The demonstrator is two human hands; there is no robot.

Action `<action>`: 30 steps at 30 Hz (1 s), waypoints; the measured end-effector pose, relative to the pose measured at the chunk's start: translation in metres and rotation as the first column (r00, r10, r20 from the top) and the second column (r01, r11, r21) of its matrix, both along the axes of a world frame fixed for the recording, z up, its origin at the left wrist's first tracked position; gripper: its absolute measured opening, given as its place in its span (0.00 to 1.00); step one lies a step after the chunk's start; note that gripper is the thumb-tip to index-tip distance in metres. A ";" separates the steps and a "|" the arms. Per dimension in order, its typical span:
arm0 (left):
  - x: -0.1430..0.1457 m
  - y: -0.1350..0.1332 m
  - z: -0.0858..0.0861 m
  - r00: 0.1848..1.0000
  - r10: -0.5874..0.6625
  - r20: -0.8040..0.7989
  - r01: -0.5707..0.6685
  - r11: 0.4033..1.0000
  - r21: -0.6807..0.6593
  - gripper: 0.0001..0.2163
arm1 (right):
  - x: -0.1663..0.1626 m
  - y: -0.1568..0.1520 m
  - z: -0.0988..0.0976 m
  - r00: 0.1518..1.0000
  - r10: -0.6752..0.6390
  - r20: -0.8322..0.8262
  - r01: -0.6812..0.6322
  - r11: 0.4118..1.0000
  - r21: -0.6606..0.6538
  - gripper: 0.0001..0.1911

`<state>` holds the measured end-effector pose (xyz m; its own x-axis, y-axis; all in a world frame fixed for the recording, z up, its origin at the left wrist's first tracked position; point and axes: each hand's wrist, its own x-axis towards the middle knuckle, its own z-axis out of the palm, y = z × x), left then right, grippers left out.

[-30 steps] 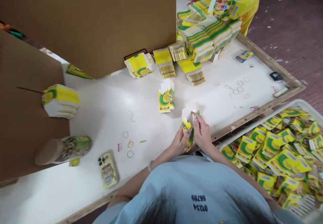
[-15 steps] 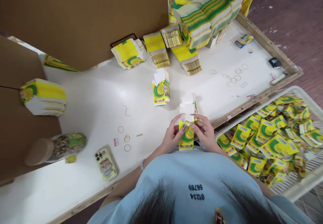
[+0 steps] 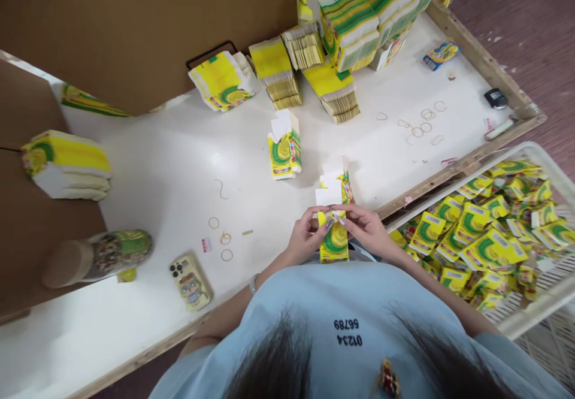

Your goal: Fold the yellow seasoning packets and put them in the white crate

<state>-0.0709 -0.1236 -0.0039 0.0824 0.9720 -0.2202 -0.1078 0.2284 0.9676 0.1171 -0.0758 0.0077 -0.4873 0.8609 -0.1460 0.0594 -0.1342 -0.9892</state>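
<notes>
A small yellow and green carton [image 3: 335, 240] stands close to my body at the table's front edge, its white top flap raised. My left hand [image 3: 309, 231] grips its left side, thumb at the top opening. From the right, my right hand [image 3: 363, 228] holds the same carton, thumb and fingers pinching near the flap. Just behind it is another carton [image 3: 345, 186], partly hidden, with its white flap up. Farther back, a pair of open-topped cartons [image 3: 285, 147] stand side by side on the white table [image 3: 179, 165].
Flat carton stacks [image 3: 274, 72] and a large bundle of cartons [image 3: 354, 21] line the back. A white basket [image 3: 523, 330] full of cartons is at right. A phone [image 3: 191, 282], a jar [image 3: 121, 255] and rubber bands [image 3: 417, 130] lie about. Brown cardboard [image 3: 148, 27] rises behind.
The fingers of my right hand have moved in across the carton's top, nearer my left hand. The view has shifted slightly. Both hands still hold the carton.
</notes>
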 end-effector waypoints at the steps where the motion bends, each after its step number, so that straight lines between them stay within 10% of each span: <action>1: 0.000 0.000 -0.001 1.000 0.009 -0.022 -0.008 0.999 0.039 0.18 | 0.000 0.000 -0.001 1.000 -0.013 0.012 0.013 1.000 0.023 0.16; 7: 0.000 0.004 -0.005 0.997 0.028 0.076 -0.035 0.995 0.093 0.26 | 0.003 -0.005 -0.014 0.959 -0.269 0.092 0.234 0.930 0.284 0.13; 12: -0.007 0.004 -0.002 0.993 -0.109 0.051 0.105 0.992 0.070 0.27 | 0.018 -0.003 -0.009 0.996 0.003 0.092 -0.044 0.888 0.458 0.15; 16: -0.007 0.006 0.005 0.994 -0.059 -0.090 0.065 0.996 0.066 0.20 | 0.014 -0.002 0.006 0.997 0.054 0.062 -0.060 0.994 0.094 0.22; 20: -0.005 0.009 0.008 0.987 -0.038 -0.155 0.049 0.996 0.069 0.18 | 0.003 -0.002 0.014 0.994 0.108 -0.026 -0.111 0.964 -0.243 0.25; 30: 0.003 0.010 0.006 0.981 -0.052 -0.187 0.077 0.988 0.132 0.19 | 0.013 -0.003 0.015 0.995 0.088 -0.036 -0.095 0.947 -0.306 0.26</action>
<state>-0.0678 -0.1138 0.0018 0.1168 0.9879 -0.1016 0.0836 0.0921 0.9922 0.1297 -0.0791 0.0231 -0.5679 0.7277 -0.3846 0.0649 -0.4261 -0.9023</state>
